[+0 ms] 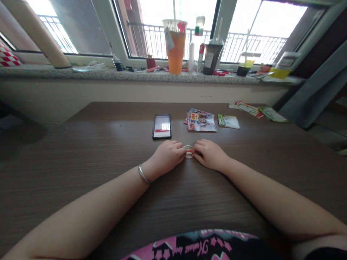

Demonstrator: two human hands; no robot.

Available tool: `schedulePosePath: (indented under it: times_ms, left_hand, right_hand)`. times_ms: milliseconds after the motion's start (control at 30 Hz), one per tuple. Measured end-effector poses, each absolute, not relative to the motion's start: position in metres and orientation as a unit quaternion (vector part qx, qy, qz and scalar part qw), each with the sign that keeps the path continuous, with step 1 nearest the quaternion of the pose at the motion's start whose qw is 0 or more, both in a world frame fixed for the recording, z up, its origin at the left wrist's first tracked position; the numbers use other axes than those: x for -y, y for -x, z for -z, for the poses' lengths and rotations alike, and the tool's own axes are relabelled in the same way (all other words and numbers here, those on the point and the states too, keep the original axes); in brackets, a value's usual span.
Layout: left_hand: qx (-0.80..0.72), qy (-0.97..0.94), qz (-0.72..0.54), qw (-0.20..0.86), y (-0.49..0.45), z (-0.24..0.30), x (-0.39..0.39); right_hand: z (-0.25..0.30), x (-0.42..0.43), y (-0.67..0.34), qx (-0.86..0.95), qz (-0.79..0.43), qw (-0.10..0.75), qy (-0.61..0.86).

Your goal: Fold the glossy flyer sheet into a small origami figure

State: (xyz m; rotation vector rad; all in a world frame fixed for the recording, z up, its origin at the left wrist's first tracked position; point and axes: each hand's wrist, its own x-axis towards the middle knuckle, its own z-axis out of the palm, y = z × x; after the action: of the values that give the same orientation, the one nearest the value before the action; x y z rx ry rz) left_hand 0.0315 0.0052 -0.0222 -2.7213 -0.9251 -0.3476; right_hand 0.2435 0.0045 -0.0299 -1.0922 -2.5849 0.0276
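Note:
Between my two hands, on the dark wooden table (114,144), lies a small folded piece of paper (189,152), pale with a red band. My left hand (169,153), with a silver bangle at the wrist, has its fingers closed on the paper's left side. On the other side my right hand (210,153) pinches the right edge between thumb and fingers. The fingertips cover much of the paper. Just beyond my left hand stands a phone (162,127) with a lit screen. Glossy printed leaflets (202,121) lie behind my right hand.
A small stack of cards (228,121) sits right of the leaflets, with more printed slips (249,109) at the far right corner. The windowsill (94,74) holds an orange drink cup (176,47), a dark drink cup (213,56) and several bottles.

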Motion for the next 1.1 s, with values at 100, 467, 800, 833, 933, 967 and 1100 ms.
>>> schedulePosePath:
  times_ms: [100,467,800,833,933,967,1100]
  left_hand:
    - [0.321,0.931,0.12,0.127,-0.031,0.024,-0.006]
    - [0.4,0.907,0.129,0.024,-0.036,0.026,-0.006]
    - [0.407,0.898,0.165,-0.036,-0.033,0.03,-0.007]
    - [0.409,0.896,0.167,-0.044,-0.033,0.031,-0.008]
    - [0.414,0.892,0.168,-0.062,-0.034,0.032,-0.009]
    - [0.416,0.891,0.169,-0.067,-0.034,0.032,-0.01]
    - [0.426,0.885,0.165,-0.083,-0.034,0.032,-0.011]
  right_hand:
    - [0.029,-0.001,-0.24,0.896,-0.023,0.166,0.411]
    - [0.027,-0.004,-0.228,0.871,-0.07,0.133,0.467]
    - [0.03,-0.009,-0.231,0.864,-0.129,0.165,0.459]
    - [0.03,-0.009,-0.231,0.861,-0.131,0.17,0.461]
    - [0.031,-0.008,-0.231,0.853,-0.14,0.18,0.47]
    - [0.031,-0.008,-0.23,0.85,-0.142,0.182,0.474]
    - [0.032,-0.007,-0.23,0.833,-0.143,0.188,0.501]
